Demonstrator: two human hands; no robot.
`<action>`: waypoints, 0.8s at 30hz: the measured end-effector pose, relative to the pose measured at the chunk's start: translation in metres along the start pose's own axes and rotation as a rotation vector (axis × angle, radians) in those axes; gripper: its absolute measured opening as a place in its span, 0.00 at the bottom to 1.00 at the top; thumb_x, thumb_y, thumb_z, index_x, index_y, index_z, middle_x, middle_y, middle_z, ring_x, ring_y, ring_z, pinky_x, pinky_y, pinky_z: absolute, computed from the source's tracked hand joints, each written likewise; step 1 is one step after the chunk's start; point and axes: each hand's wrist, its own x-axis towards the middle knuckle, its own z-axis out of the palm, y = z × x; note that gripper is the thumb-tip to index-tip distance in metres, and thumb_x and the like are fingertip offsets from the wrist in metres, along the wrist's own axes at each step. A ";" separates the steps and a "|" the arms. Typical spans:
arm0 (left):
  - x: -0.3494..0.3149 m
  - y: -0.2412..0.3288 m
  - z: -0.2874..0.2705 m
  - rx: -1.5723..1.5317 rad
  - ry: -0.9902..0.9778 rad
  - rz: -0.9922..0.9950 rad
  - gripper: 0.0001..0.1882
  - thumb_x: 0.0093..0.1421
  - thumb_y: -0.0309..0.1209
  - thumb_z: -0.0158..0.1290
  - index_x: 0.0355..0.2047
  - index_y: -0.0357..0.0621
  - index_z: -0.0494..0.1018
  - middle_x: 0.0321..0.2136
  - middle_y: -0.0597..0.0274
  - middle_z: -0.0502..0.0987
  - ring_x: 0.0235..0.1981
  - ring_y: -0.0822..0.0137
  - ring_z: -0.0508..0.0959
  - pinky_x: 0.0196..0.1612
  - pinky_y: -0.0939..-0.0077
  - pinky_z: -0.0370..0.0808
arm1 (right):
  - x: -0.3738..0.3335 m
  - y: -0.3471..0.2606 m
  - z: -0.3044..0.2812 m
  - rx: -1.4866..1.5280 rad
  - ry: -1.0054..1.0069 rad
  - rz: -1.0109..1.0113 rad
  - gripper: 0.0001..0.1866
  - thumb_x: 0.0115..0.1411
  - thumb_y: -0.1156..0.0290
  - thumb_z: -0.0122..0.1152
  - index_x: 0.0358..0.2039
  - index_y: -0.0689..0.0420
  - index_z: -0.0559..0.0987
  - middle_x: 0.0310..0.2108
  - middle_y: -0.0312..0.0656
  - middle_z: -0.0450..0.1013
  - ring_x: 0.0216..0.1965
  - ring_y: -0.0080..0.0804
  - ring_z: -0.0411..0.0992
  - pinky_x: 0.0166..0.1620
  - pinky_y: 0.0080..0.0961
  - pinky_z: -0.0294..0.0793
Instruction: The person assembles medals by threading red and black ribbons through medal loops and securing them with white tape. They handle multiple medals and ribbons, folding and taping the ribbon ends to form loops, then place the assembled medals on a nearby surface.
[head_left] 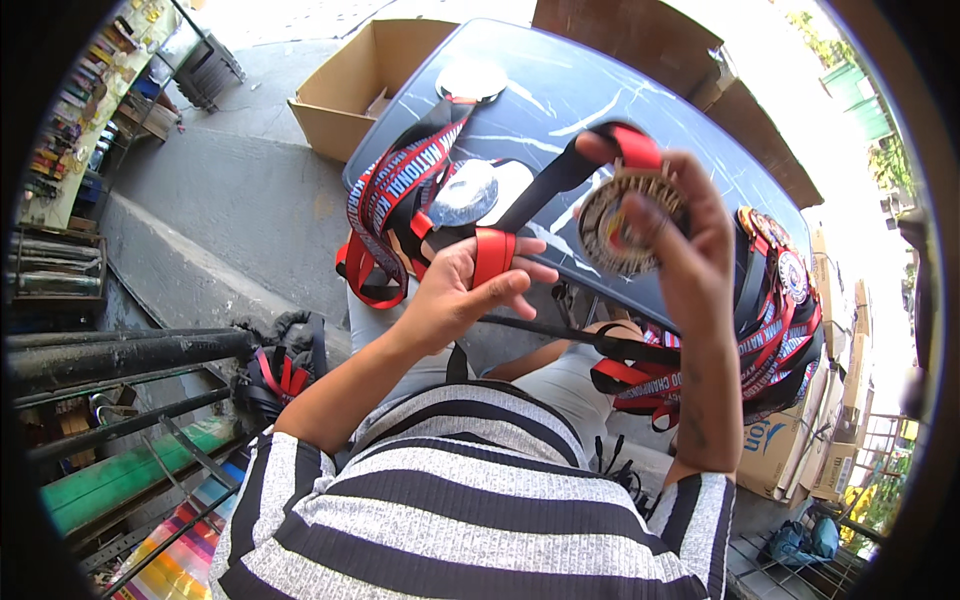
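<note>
A round gold-and-dark medal (pixel 625 225) is pinched between the thumb and fingers of my right hand (pixel 690 230), raised over the near edge of the table. From its top a black and red ribbon (pixel 545 195) runs down to my left hand (pixel 465 290). There the red part wraps around my left fingers, with the thumb resting by it. Close to the left hand, shiny silver discs (pixel 465 195) lie on the tabletop beside a bunch of printed red and black ribbons (pixel 395 195) hanging over the edge.
The dark marble-patterned table (pixel 620 90) stands before me. Several medals (pixel 775 235) with ribbons (pixel 750 360) hang at its right edge. An opened cardboard box (pixel 345 85) sits behind left; flattened cartons (pixel 800 430) lean at right. Black metal bars (pixel 130 345) are at left.
</note>
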 end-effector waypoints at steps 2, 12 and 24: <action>-0.002 0.004 0.003 0.014 -0.018 0.004 0.29 0.62 0.37 0.62 0.57 0.32 0.67 0.44 0.51 0.81 0.31 0.73 0.81 0.40 0.80 0.78 | 0.024 -0.009 -0.008 -0.116 0.054 -0.262 0.13 0.63 0.80 0.59 0.48 0.60 0.73 0.44 0.39 0.77 0.43 0.19 0.75 0.46 0.19 0.76; -0.009 0.017 -0.005 -0.046 -0.132 -0.173 0.26 0.60 0.33 0.63 0.54 0.32 0.70 0.40 0.52 0.83 0.26 0.78 0.78 0.35 0.84 0.77 | 0.062 -0.093 -0.063 0.264 0.435 -0.652 0.18 0.65 0.73 0.56 0.54 0.64 0.73 0.53 0.49 0.73 0.53 0.36 0.73 0.52 0.35 0.77; -0.057 0.000 0.032 -0.175 -0.057 -0.111 0.20 0.63 0.32 0.60 0.52 0.36 0.72 0.45 0.58 0.79 0.47 0.71 0.78 0.53 0.74 0.75 | -0.100 0.000 0.034 -0.103 -0.215 0.282 0.17 0.55 0.80 0.70 0.45 0.64 0.77 0.40 0.42 0.79 0.43 0.25 0.78 0.47 0.24 0.78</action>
